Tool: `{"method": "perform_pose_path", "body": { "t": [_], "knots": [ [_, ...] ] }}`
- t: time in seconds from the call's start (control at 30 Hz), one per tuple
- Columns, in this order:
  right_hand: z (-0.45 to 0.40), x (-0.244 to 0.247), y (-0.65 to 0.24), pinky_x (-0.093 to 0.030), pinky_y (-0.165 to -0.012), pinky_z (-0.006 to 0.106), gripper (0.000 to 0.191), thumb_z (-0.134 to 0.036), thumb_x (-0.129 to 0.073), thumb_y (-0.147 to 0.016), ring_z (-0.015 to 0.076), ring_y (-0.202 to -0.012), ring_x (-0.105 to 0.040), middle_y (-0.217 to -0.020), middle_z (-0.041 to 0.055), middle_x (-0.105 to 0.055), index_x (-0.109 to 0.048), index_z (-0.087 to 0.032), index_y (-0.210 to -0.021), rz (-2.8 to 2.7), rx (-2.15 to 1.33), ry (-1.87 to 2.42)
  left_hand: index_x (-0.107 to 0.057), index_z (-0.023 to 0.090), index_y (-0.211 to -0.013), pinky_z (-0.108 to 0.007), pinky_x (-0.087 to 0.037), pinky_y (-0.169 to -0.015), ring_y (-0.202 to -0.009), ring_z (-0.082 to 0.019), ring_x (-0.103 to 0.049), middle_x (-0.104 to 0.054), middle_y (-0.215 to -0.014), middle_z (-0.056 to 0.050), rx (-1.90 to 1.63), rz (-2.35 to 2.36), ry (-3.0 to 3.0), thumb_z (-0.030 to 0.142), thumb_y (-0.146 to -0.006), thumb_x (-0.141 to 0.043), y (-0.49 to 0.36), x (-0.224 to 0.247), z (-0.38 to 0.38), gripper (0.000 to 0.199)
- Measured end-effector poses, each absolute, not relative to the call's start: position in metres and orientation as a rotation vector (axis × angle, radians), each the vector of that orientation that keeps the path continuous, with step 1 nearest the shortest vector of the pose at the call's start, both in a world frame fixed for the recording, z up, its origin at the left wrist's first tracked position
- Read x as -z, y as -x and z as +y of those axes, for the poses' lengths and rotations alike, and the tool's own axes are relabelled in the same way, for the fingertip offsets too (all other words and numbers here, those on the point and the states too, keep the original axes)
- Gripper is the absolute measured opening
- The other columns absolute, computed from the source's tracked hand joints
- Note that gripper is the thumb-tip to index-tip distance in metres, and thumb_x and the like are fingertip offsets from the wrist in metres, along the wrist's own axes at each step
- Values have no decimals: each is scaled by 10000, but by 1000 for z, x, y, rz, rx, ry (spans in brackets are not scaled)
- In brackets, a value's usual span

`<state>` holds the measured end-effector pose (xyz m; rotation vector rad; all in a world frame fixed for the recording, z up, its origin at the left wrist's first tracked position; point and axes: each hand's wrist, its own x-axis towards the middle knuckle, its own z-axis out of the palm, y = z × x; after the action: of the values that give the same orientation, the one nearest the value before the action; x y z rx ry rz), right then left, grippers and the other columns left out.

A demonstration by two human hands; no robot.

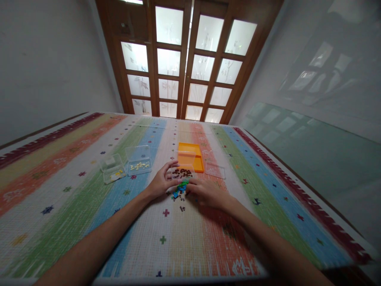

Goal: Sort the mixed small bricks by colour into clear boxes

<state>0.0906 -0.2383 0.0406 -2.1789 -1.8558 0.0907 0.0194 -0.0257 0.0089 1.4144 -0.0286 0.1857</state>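
My left hand (pixel 162 182) curves around the left end of a small clear plastic box (pixel 194 174), with fingers at its far side and thumb at its near side. Many small brown pieces (pixel 182 172) lie inside that box. Just in front of it sits a loose pile of tiny green bricks (pixel 182 184) and blue bricks (pixel 176 194). At the pile's right edge is my right hand (pixel 206 192), its fingers curled and pressed together; whatever they hold is hidden. A few grey-brown bits (pixel 182 208) are scattered on the cloth nearer to me.
Behind the clear box stands an orange tray (pixel 190 149) with compartments. To its right lies a clear lid (pixel 216 171). Two open clear boxes, one with pale pieces (pixel 139 166) and one with yellow and white pieces (pixel 116 174), stand left. A striped cloth (pixel 143 246) covers the table.
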Motion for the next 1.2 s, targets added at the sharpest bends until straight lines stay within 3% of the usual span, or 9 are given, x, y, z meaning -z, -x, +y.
{"method": "perform_pose_path", "body": {
  "t": [0.2, 0.43, 0.83, 0.97, 1.1, 1.2],
  "knots": [
    [-236, -65, -91, -457, -746, 265, 231, -77, -556, -914, 177, -913, -615, -1044, 68, -661, -640, -201, -1091, -1803, -40, 2099, -543, 228, -1316, -475, -559, -949, -1020, -247, -696, -512, -1391, -158, -174, -51, -1394, 266, -675, -869, -19, -8, -26, 721],
    [-215, -78, -105, -440, -742, 259, 141, -100, -565, -935, 174, -881, -624, -1038, 80, -655, -659, -163, -1018, -1710, -22, 2172, -542, 234, -1325, -440, -561, -937, -973, -212, -700, -541, -1351, -136, -161, -66, -1387, 226, -675, -865, -20, -8, -26, 726],
    [-176, -72, -102, -446, -704, 281, 181, -191, -634, -909, 209, -898, -644, -1187, 118, -668, -735, -147, -1053, -1675, -15, 2448, -556, 229, -1307, -350, -569, -872, -962, -190, -694, -535, -1398, -137, -137, -83, -1351, 188, -667, -856, -19, -12, -26, 708],
    [-174, -67, -102, -450, -731, 280, 216, -162, -626, -903, 218, -958, -646, -1299, 111, -637, -745, -173, -1084, -1694, 37, 2418, -553, 212, -1296, -318, -570, -839, -936, -182, -698, -597, -1320, -129, -130, -104, -1339, 177, -661, -854, -20, -9, -25, 704],
    [-175, -69, -102, -424, -695, 265, 207, -164, -637, -902, 201, -895, -640, -1160, 120, -686, -726, -158, -1089, -1649, 62, 2450, -513, 208, -1333, -311, -565, -840, -943, -189, -704, -652, -1214, -107, -110, -93, -1327, 175, -670, -855, -21, -7, -24, 746],
    [-179, -72, -105, -389, -656, 245, 273, -145, -615, -911, 181, -836, -631, -1029, 97, -708, -684, -167, -1174, -1593, 100, 2459, -501, 213, -1341, -339, -568, -854, -957, -204, -709, -633, -1249, -114, -119, -95, -1335, 191, -681, -857, -21, -6, -25, 750]
  ]
}}
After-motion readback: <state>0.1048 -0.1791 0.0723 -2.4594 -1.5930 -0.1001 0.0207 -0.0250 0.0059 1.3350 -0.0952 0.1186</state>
